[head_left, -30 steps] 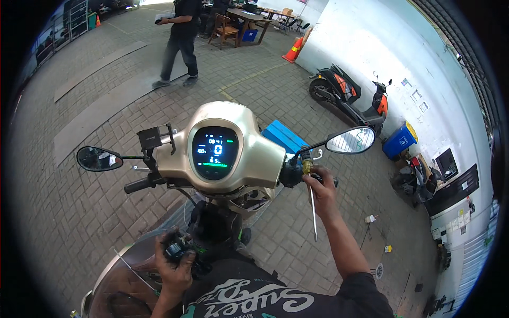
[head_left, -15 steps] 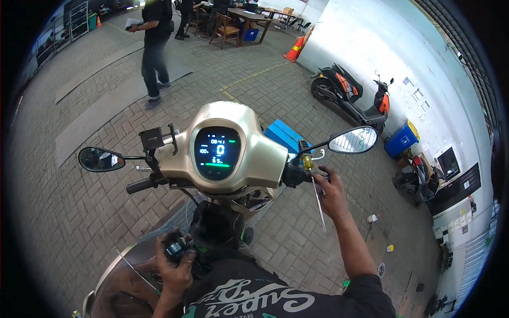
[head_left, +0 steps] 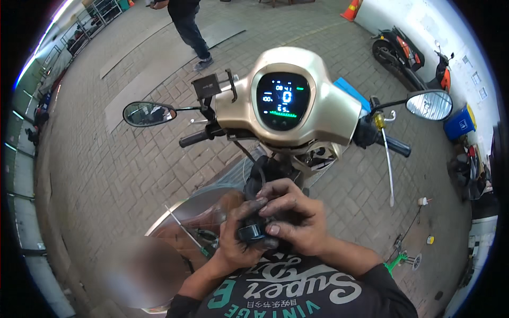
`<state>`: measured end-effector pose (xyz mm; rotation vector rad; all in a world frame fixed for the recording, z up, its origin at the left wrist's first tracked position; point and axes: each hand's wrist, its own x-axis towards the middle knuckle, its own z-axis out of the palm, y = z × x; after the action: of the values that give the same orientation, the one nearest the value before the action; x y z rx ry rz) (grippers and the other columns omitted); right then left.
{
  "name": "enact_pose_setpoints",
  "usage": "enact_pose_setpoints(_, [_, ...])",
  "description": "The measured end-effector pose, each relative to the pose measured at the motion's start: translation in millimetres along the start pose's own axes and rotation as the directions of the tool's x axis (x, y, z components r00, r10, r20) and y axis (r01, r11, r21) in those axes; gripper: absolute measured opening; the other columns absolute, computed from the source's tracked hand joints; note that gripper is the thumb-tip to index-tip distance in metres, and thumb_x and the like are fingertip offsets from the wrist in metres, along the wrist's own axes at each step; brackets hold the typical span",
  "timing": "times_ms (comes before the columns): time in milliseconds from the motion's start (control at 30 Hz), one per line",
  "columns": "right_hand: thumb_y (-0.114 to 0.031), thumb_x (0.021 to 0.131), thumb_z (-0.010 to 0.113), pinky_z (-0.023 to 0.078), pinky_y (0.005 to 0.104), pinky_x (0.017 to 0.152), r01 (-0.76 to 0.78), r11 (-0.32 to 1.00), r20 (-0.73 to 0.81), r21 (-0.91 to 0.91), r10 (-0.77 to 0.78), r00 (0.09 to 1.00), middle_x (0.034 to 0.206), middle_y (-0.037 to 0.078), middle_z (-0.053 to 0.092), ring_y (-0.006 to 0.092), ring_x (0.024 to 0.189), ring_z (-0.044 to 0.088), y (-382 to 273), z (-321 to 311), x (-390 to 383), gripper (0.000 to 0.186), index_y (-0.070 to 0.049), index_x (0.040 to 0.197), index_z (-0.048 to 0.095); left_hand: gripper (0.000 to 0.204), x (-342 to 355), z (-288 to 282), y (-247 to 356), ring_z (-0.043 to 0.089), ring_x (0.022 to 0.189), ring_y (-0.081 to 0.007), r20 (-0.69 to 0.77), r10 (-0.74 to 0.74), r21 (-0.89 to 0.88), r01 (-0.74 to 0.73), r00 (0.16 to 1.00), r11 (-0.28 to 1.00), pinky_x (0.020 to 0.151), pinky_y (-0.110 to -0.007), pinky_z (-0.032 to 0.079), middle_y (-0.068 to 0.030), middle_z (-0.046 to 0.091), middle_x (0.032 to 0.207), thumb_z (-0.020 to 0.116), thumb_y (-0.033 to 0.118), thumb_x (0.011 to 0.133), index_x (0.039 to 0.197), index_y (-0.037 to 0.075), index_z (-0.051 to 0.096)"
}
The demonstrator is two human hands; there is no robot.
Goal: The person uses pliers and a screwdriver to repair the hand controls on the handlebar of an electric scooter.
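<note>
My left hand (head_left: 233, 244) grips a small black part (head_left: 250, 232) with a glossy face, low over my lap. Closed around the same part from the right is my right hand (head_left: 297, 222), fingers bent and thumb at its edge. Above them is the gold scooter front (head_left: 328, 114) with a lit display (head_left: 282, 98). A screwdriver with a yellow handle (head_left: 379, 121) rests unheld at the right handlebar (head_left: 395, 146), shaft hanging down. A second long tool with a green handle (head_left: 204, 249) lies left of my hands on the brown quilted surface (head_left: 185, 214).
A person (head_left: 193, 34) stands on the paving at the back. An orange-and-black scooter (head_left: 397, 58), traffic cone (head_left: 350, 10) and blue bin (head_left: 459, 123) are along the white wall, with another scooter (head_left: 472, 172) at right. A cup (head_left: 422, 201) sits on the ground.
My right hand has left the screwdriver at the handlebar and joined my left hand on the black part. The view has shifted, and the person behind has moved.
</note>
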<state>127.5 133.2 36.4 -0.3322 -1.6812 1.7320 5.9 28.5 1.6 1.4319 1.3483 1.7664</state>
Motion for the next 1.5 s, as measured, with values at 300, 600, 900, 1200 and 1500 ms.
enact_pose_setpoints(300, [-0.008,0.078,0.069,0.039,0.0424,0.097,-0.127,0.899,0.090,0.420,0.098,0.991,0.111,0.019,0.053,0.0289,0.113,0.050,3.9,8.1,-7.1,0.012,-0.003,0.087,0.064,0.072,-8.4,-0.3,10.6,0.055,0.107,-0.0260,-0.066,-0.050,-0.237,0.033,0.997,0.971,0.091,-0.037,0.044,-0.0180,0.053,0.114,0.080,0.022,0.071,0.125,0.000,0.037])
enact_pose_setpoints(600, [-0.008,0.078,0.069,0.039,0.0455,0.098,-0.089,0.956,0.064,0.278,0.075,0.995,0.107,0.019,0.054,0.0297,0.110,0.051,-4.2,3.1,-3.5,0.010,-0.004,0.086,0.064,0.070,-1.5,0.6,12.9,0.055,0.101,-0.0265,0.020,0.070,-0.178,-0.065,0.997,0.982,0.092,-0.041,0.042,-0.0200,0.052,0.112,0.081,0.018,0.070,0.122,0.002,0.037])
enact_pose_setpoints(900, [-0.010,0.078,0.070,0.039,0.0447,0.096,-0.016,0.909,0.065,0.415,-0.012,0.998,0.103,0.016,0.055,0.0279,0.106,0.052,-0.5,5.0,-4.7,0.010,-0.005,0.082,0.062,0.074,5.3,4.0,10.9,0.053,0.100,-0.0256,0.063,0.153,-0.161,-0.142,0.986,0.977,0.092,-0.041,0.040,-0.0135,0.055,0.106,0.083,0.019,0.066,0.123,0.003,0.038])
enact_pose_setpoints(1200, [-0.011,0.078,0.070,0.038,0.0441,0.097,-0.056,0.879,0.068,0.474,0.027,0.997,0.105,0.017,0.054,0.0287,0.108,0.051,-3.6,6.0,-4.8,0.012,-0.004,0.083,0.063,0.073,-1.8,6.6,15.6,0.050,0.108,-0.0266,-0.021,0.109,-0.091,-0.111,0.994,0.990,0.095,-0.041,0.040,-0.0151,0.050,0.115,0.082,0.019,0.068,0.123,0.002,0.037])
enact_pose_setpoints(1500, [-0.008,0.076,0.071,0.036,0.0453,0.099,-0.148,0.886,0.118,0.439,0.106,0.987,0.105,0.017,0.054,0.0281,0.107,0.051,0.1,-4.9,-2.4,0.010,-0.005,0.082,0.064,0.071,1.8,3.7,17.9,0.053,0.101,-0.0264,0.047,0.082,-0.024,-0.081,0.996,0.996,0.090,-0.042,0.041,-0.0131,0.054,0.109,0.083,0.023,0.067,0.120,0.004,0.040])
